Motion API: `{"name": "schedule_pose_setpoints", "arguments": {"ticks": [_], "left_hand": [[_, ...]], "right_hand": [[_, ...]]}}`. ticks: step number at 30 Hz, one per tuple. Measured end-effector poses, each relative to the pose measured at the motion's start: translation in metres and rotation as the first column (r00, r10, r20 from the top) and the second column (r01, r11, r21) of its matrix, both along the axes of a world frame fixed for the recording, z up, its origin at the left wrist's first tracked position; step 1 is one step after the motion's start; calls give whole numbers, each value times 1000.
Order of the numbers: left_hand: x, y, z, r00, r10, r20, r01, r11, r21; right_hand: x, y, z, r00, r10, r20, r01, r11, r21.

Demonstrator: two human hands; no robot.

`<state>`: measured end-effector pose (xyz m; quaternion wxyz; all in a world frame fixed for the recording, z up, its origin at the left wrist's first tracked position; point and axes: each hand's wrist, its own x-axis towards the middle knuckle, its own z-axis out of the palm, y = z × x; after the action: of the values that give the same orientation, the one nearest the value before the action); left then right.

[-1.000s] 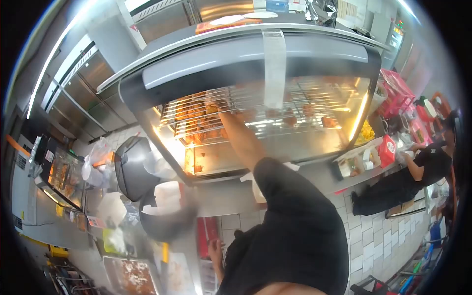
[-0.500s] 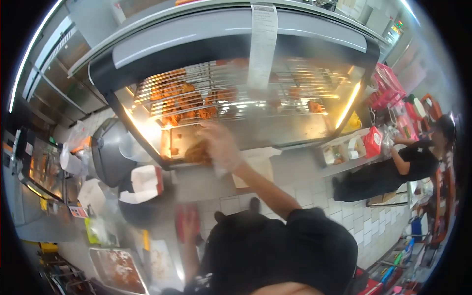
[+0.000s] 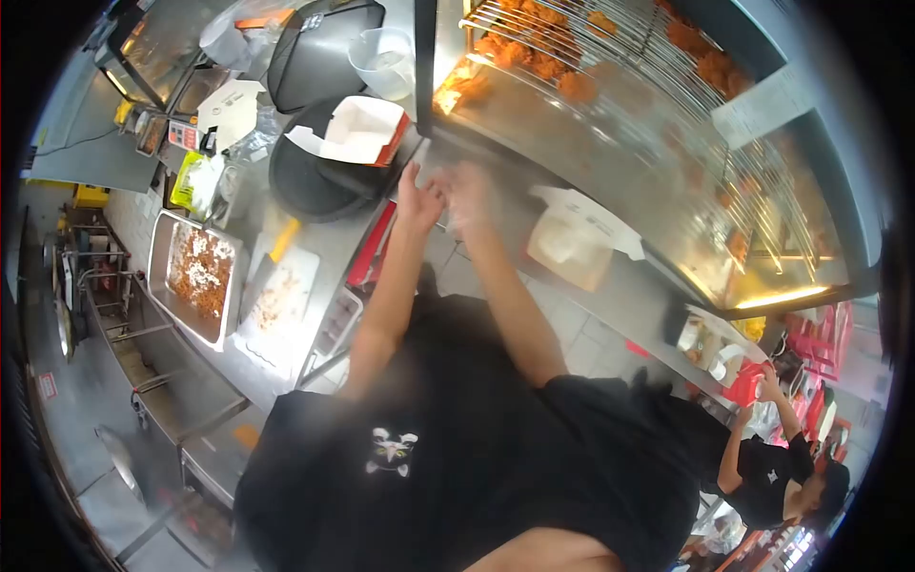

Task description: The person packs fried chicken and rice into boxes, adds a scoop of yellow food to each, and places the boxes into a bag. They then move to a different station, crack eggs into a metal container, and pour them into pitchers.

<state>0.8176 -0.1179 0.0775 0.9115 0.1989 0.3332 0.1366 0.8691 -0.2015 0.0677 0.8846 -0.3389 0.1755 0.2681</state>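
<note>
My left hand (image 3: 419, 202) is raised in front of me beside my right hand (image 3: 468, 198), close to the near left corner of the heated display case (image 3: 610, 153). Its fingers are bent in toward the right hand; anything between them is too small to make out. Motion smears my right hand, which looks pale, and its fingers do not show clearly. Just beyond both hands is an open white and red box (image 3: 357, 133) on a round black lid (image 3: 310, 181). Fried pieces (image 3: 538, 52) lie on the rack inside the case.
An open paper box (image 3: 572, 243) stands on the counter at right. At left are a metal tray of crumbs (image 3: 200, 276), a white board (image 3: 281, 310) and a yellow-handled knife (image 3: 283, 238). A co-worker (image 3: 772, 477) holds a red item at lower right.
The view has turned left. My right hand has left the brown food in the case and come beside my left hand, which has risen from near a red object.
</note>
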Motion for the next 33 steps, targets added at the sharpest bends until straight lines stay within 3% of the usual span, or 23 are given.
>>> {"name": "schedule_pose_setpoints", "arguments": {"ticks": [1,2,5,6,7,8,9,10,11,14,17,18,20,21,23,24,26,27,28,29,30,32,33], "left_hand": [[-8,4,-13,994,9,-107,-15,998,-57],[-14,16,-47,1000,-19,1,19,997,-73],[-38,37,-58,976,-215,-40,217,972,88],[-49,46,-60,960,-276,-49,280,943,177],[-62,53,-59,939,-338,-60,341,902,264],[-75,53,-46,929,-347,-127,369,862,347],[-89,53,-32,919,-343,-193,394,815,424],[-103,57,-32,911,-354,-211,412,774,481],[-117,61,-30,902,-366,-231,432,728,532],[-145,69,-10,809,-475,-346,584,593,554],[-159,68,-5,710,-533,-461,703,491,515],[-161,70,-6,686,-546,-481,722,427,544],[-166,75,-15,649,-568,-506,749,357,559],[-168,77,-27,663,-562,-495,725,316,612],[-172,82,-43,676,-557,-482,701,283,655],[-173,83,-47,665,-560,-494,693,215,688],[-179,85,-56,608,-586,-535,719,120,685],[-182,87,-60,605,-586,-540,726,127,676],[-186,87,-63,467,-633,-618,809,23,588],[-188,86,-67,321,-661,-678,867,-83,492],[-192,81,-75,324,-658,-680,872,-71,484],[-209,73,-100,340,-620,-706,891,-27,453],[-213,73,-116,357,-594,-721,896,1,443]], "right_hand": [[-1,2,-9,978,-2,-210,37,987,159],[-8,7,-14,975,-8,-221,44,987,157],[3,24,-10,999,24,45,-17,988,-155],[4,28,20,969,130,209,-23,893,-450],[9,27,35,970,94,223,16,894,-449],[16,23,46,771,144,620,351,716,-603],[24,20,57,438,324,839,685,485,-544],[37,19,65,387,490,781,837,168,-521],[48,22,74,400,481,780,845,135,-517],[85,29,85,545,620,564,779,-128,-613],[124,34,43,669,587,456,706,-309,-638],[129,24,41,699,560,444,684,-343,-644],[132,10,40,491,582,649,826,-75,-558],[120,-1,47,505,582,637,818,-88,-568],[82,-34,65,494,480,725,727,229,-647],[52,-50,76,626,418,658,621,243,-745],[-4,-95,88,793,182,582,472,421,-775],[-18,-128,67,766,248,594,545,241,-803],[-33,-162,47,751,303,587,604,43,-796],[-49,-188,30,812,218,542,564,-52,-824],[-61,-211,17,859,128,496,510,-139,-849],[-61,-248,10,963,20,269,267,-189,-945],[-55,-263,-4,968,35,248,249,-224,-942]]}}
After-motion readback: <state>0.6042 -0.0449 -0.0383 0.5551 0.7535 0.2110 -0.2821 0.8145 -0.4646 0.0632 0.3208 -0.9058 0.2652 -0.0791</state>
